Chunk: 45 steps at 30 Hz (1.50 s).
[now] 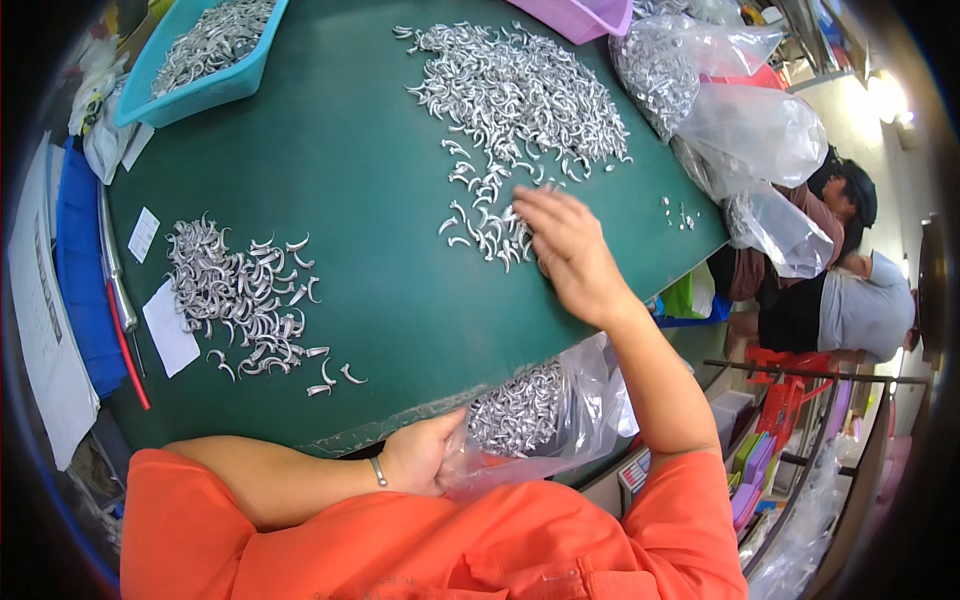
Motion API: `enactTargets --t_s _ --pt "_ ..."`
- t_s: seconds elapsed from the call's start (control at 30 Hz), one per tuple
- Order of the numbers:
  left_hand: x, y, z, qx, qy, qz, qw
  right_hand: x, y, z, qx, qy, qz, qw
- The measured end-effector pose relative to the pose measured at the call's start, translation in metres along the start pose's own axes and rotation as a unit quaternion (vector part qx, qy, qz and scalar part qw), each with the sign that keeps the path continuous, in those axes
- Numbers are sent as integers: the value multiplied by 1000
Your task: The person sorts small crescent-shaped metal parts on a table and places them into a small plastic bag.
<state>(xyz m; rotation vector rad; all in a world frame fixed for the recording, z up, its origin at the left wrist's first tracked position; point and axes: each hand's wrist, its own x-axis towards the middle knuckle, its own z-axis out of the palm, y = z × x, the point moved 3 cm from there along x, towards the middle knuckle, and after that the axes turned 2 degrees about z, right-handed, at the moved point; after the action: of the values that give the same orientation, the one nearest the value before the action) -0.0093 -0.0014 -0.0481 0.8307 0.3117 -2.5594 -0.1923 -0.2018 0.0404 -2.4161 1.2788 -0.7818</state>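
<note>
My right hand (574,255) lies over the green table (350,160), its fingers stretched out beside a trail of small, curved, silvery hook-shaped metal pieces (490,215). The trail runs up into a large heap of the same pieces (525,95). Below the table's near edge, my left hand (422,455) grips the rim of a clear plastic bag (590,400). Many silvery pieces (515,410) fill the bag, which hangs against the edge; my left fingertips are partly hidden by the plastic. A second, smaller heap (240,290) of curved pieces sits on the table's left side.
At the far left stands a blue basket (200,95) of metal pieces; a purple basket (580,15) is at the top. Filled plastic bags (655,75) line the right edge. Paper slips (172,330) and a red pen-like stick (128,345) lie left. Two people (850,290) are at the right.
</note>
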Motion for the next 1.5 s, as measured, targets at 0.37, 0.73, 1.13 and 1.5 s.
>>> enactTargets --t_s 0.37,0.73,1.13,1.5 --pt "-18 16 56 19 85 4 996 -53 -22 -21 -14 3 25 1000" --pt "-16 10 35 22 74 -3 997 -82 -44 -18 -15 -75 65 995" --pt "-16 11 41 13 85 27 996 -79 -60 -13 93 -131 20 987" --pt "-17 12 46 3 18 34 999 -66 -75 -4 78 -69 10 994"
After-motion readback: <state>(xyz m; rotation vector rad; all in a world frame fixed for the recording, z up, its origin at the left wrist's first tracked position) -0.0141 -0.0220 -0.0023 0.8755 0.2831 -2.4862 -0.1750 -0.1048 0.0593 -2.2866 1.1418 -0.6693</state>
